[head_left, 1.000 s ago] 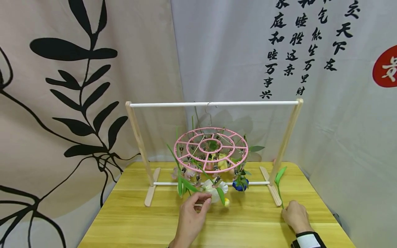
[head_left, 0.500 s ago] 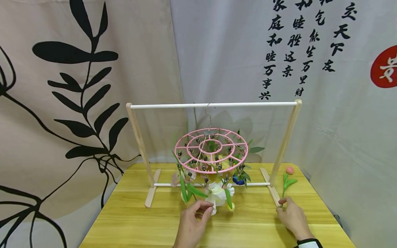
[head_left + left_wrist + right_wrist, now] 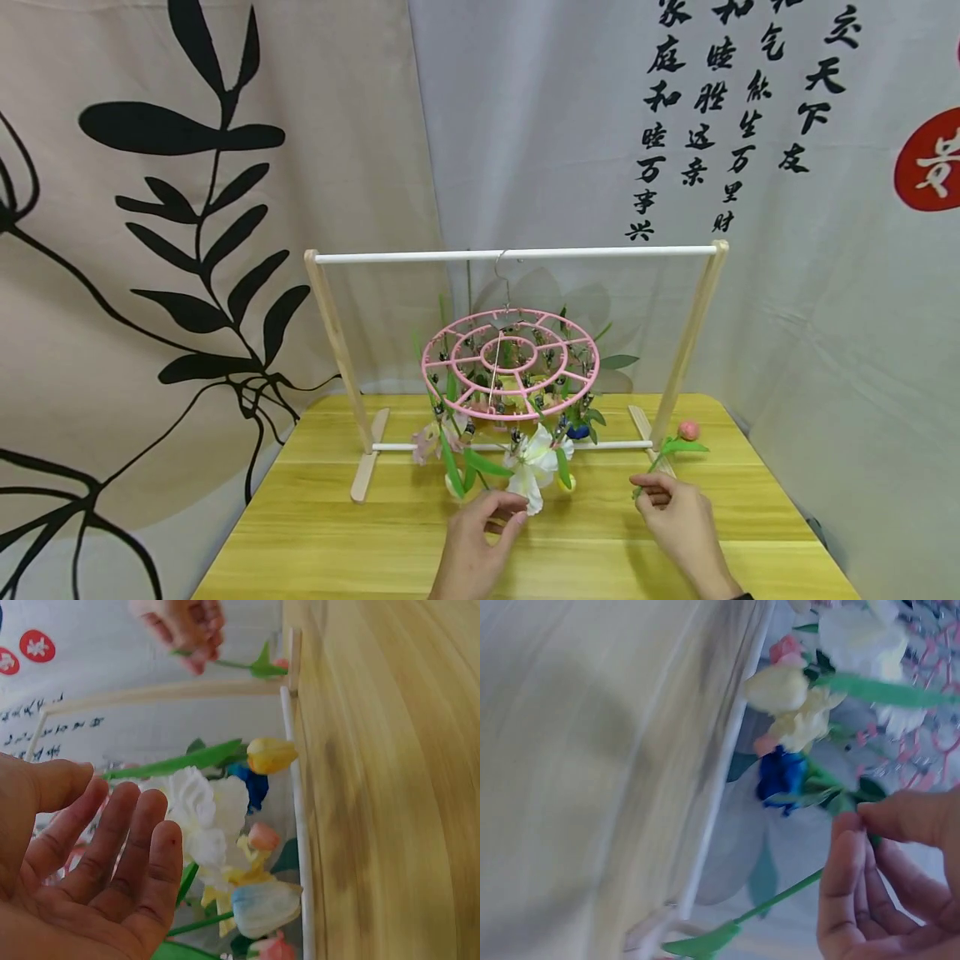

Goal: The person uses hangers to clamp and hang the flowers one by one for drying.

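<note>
In the head view my left hand (image 3: pixel 483 542) is at the white lily (image 3: pixel 534 467) that hangs from the front of a pink round clip hanger (image 3: pixel 512 364). Its fingers are loosely bent; the left wrist view shows nothing gripped in them, though whether they touch a petal I cannot tell. My right hand (image 3: pixel 678 521) pinches the green stem of a pink tulip (image 3: pixel 688 430) between thumb and fingers, right of the hanger. In the right wrist view, that tulip's leaf (image 3: pixel 705 942) shows below the hand, and a blue flower (image 3: pixel 781 780) hangs beyond the fingertips.
The hanger hooks over the white bar (image 3: pixel 600 251) of a wooden stand. The stand's right post (image 3: pixel 688 346) is close to the tulip. A yellow tulip (image 3: pixel 271 756) and a white-blue tulip (image 3: pixel 266 907) hang among several other flowers. A wooden table (image 3: pixel 360 550) lies beneath.
My right hand has lifted the pink tulip from the table's right side and carried it left. The hanger has turned, bringing the white lily rightward; my left hand has shifted slightly right.
</note>
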Tool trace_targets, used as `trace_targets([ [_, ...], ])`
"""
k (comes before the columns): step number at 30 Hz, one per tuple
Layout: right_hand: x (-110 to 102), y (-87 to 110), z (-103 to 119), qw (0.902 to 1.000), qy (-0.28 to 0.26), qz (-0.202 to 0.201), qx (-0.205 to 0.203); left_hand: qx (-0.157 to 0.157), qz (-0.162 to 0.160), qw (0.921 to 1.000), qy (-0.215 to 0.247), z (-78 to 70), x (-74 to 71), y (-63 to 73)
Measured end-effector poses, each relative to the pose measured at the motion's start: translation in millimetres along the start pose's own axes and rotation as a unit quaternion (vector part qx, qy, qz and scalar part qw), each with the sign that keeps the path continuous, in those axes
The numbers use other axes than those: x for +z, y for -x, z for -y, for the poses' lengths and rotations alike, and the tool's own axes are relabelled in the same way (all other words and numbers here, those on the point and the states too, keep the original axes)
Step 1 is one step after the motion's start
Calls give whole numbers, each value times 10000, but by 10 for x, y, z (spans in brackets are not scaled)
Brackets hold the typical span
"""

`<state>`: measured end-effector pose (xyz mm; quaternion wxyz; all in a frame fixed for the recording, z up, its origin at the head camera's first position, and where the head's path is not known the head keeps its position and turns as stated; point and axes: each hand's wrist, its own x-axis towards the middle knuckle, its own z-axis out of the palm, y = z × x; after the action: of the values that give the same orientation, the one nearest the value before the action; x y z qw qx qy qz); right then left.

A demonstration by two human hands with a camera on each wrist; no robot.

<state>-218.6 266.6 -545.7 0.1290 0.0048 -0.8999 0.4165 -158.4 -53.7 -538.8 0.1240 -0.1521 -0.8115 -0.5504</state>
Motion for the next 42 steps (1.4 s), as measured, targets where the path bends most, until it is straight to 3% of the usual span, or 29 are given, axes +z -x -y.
trace_targets([
  [4,47,107,193,9919,275,-645,-1060,390,153,9991,30,-11,128,-32],
  [10,63,163,390,9506,763,-1715,-2474,482,412,9977,256,-64,306,-82],
  [15,-27,187,526,9187,921,-2126,-3199,558,466,9970,281,-78,431,-135],
  [20,-111,199,719,8996,1053,-2225,-3609,662,393,9967,261,-107,539,-201],
  [27,-84,253,1038,8905,797,-2022,-3998,251,542,9972,444,-147,732,-315],
  [31,-32,322,1205,8890,623,-1780,-4173,175,526,9976,414,-154,814,-330],
  [34,3,371,1318,8893,470,-1610,-4254,295,307,9988,255,-153,855,-333],
  [39,50,416,1464,8904,182,-1420,-4321,766,-264,9967,38,-140,887,-323],
  [42,68,437,1512,8899,77,-1357,-4354,833,-426,9956,54,-121,892,-305],
])
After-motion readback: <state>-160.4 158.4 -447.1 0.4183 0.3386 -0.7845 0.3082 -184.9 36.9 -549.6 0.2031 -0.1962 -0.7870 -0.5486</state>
